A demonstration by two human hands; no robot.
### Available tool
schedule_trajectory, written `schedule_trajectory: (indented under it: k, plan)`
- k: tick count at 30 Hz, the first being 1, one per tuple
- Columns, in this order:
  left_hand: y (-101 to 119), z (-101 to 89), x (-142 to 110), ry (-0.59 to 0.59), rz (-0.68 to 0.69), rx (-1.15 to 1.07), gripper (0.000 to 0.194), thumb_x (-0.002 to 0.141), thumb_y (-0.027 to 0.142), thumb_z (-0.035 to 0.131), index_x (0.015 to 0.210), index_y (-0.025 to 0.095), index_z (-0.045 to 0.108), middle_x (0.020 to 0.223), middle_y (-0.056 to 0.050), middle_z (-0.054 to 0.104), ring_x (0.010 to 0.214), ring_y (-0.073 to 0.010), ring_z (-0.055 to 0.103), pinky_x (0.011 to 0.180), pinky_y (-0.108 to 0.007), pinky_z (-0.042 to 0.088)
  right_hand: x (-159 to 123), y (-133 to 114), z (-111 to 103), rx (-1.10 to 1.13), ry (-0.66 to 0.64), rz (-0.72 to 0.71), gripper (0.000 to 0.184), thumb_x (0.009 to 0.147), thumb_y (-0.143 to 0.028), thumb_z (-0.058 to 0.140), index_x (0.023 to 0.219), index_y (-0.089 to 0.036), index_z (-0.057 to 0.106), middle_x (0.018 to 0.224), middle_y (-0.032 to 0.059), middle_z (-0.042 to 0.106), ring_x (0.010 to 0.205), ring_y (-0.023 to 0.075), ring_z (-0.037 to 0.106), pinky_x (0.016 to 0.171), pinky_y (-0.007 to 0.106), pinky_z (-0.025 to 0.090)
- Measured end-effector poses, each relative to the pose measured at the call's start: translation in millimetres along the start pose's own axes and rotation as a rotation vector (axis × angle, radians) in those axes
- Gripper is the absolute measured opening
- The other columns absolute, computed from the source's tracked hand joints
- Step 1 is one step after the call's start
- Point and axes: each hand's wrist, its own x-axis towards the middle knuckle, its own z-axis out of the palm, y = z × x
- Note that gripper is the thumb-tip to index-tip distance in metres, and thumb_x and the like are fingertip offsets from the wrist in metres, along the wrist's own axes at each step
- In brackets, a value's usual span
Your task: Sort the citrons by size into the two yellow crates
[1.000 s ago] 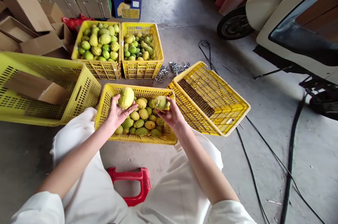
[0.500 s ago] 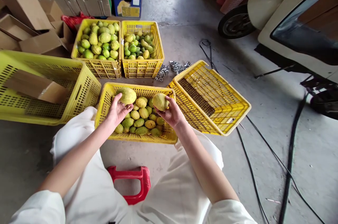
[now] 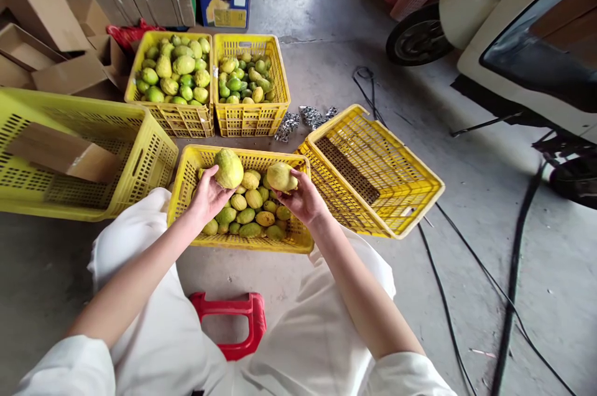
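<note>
Left hand [image 3: 208, 197] cups a large fruit [image 3: 229, 168] and right hand [image 3: 305, 200] grips a smaller fruit [image 3: 280, 177], both above a yellow crate [image 3: 252, 245]. Grey floor [image 3: 336, 63] spreads around, scooter [image 3: 489, 13] at right, cardboard boxes [image 3: 68, 78] at left.

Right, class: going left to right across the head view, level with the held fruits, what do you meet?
Yellow-green crate, fruit in the left hand, second fruit in the right hand, angled yellow crate, thick black cable, rightmost wheel.

Grey floor [image 3: 336, 63]: yellow crates [image 3: 252, 244] standing, silvery scraps [image 3: 286, 127] beside them, black cables [image 3: 519, 247], scooter [image 3: 489, 63].
</note>
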Motion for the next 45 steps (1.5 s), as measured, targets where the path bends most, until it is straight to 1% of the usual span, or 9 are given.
schedule_trajectory:
  k: [9, 14, 21, 25, 29, 35, 38, 41, 45]
  plan:
    - [0, -6.8, 7, 0.004, 0.015, 0.067, 0.021, 0.088, 0.03, 0.071, 0.107, 0.024, 0.067, 0.103, -0.006, 0.076, 0.093, -0.0213, 0.072, 0.078, -0.03, 0.063, -7, -1, 6, 0.004, 0.017, -0.051, 0.013, 0.088, -0.022, 0.076, 0.097, -0.026, 0.067, 0.087, -0.001, 0.074, 0.071, 0.0139, 0.069, 0.049, 0.017, 0.055]
    - [-1, -11.4, 10, -0.033, -0.005, 0.095, 0.022, 0.089, 0.032, 0.068, 0.107, 0.019, 0.07, 0.103, -0.01, 0.076, 0.087, -0.0213, 0.072, 0.078, -0.032, 0.064, -5, -1, 5, 0.034, 0.033, -0.04, 0.01, 0.09, -0.022, 0.076, 0.097, -0.024, 0.068, 0.087, 0.0005, 0.072, 0.071, 0.0142, 0.065, 0.051, 0.018, 0.055]
    - [-4, -9.4, 12, 0.057, 0.001, 0.101, 0.013, 0.096, 0.025, 0.07, 0.107, 0.019, 0.071, 0.099, -0.008, 0.076, 0.083, -0.0165, 0.071, 0.072, -0.022, 0.062, -1, -2, 0, 0.051, 0.025, -0.04, 0.012, 0.092, -0.028, 0.077, 0.101, -0.024, 0.07, 0.089, 0.0012, 0.073, 0.071, 0.0143, 0.065, 0.052, 0.019, 0.056]
    - [-3, -8.3, 13, 0.078, 0.022, 0.088, 0.011, 0.099, 0.029, 0.071, 0.106, 0.021, 0.07, 0.097, -0.006, 0.075, 0.079, -0.0156, 0.07, 0.068, -0.022, 0.06, -2, -3, 1, 0.079, 0.01, -0.052, 0.013, 0.094, -0.033, 0.076, 0.096, -0.022, 0.069, 0.085, 0.0004, 0.071, 0.066, 0.0117, 0.065, 0.054, 0.016, 0.057]
    - [-3, -9.8, 14, 0.129, 0.011, 0.074, 0.023, 0.096, 0.035, 0.078, 0.114, 0.022, 0.071, 0.098, -0.007, 0.076, 0.082, -0.018, 0.072, 0.075, -0.027, 0.064, -6, -4, 1, 0.062, -0.034, 0.002, 0.016, 0.098, -0.037, 0.072, 0.097, -0.022, 0.069, 0.083, 0.0022, 0.071, 0.069, 0.0138, 0.068, 0.055, 0.019, 0.06]
    - [-5, -13.1, 14, 0.062, 0.004, 0.062, 0.026, 0.095, 0.025, 0.078, 0.119, 0.019, 0.071, 0.112, -0.011, 0.08, 0.099, -0.0232, 0.078, 0.093, -0.036, 0.068, -12, -3, 4, 0.031, -0.093, 0.003, 0.013, 0.094, -0.034, 0.077, 0.098, -0.024, 0.069, 0.088, 0.0018, 0.075, 0.074, 0.0156, 0.072, 0.067, 0.025, 0.066]
    - [-5, -12.7, 14, 0.073, -0.002, 0.07, 0.031, 0.093, 0.023, 0.08, 0.123, 0.019, 0.071, 0.11, -0.011, 0.08, 0.1, -0.0237, 0.078, 0.093, -0.035, 0.069, -12, -3, 7, 0.039, -0.051, -0.001, 0.006, 0.098, -0.028, 0.068, 0.1, -0.023, 0.07, 0.086, 0.0011, 0.076, 0.073, 0.0141, 0.072, 0.068, 0.023, 0.065]
    - [-4, -10.9, 13, 0.07, 0.001, 0.078, 0.031, 0.093, 0.02, 0.079, 0.123, 0.02, 0.071, 0.109, -0.01, 0.08, 0.1, -0.0233, 0.078, 0.09, -0.033, 0.069, -14, -5, 10, 0.048, -0.005, -0.02, 0.011, 0.1, -0.02, 0.058, 0.104, -0.021, 0.069, 0.083, 0.0005, 0.076, 0.072, 0.0132, 0.071, 0.067, 0.021, 0.065]
    - [-3, -7.3, 11, 0.093, -0.011, 0.076, 0.028, 0.094, 0.016, 0.075, 0.122, 0.02, 0.072, 0.11, -0.011, 0.081, 0.102, -0.0232, 0.078, 0.089, -0.031, 0.069, -18, -8, 11, 0.053, -0.038, 0.042, 0.018, 0.103, -0.03, 0.054, 0.107, -0.019, 0.069, 0.088, 0.0053, 0.079, 0.076, 0.0167, 0.074, 0.064, 0.024, 0.066]
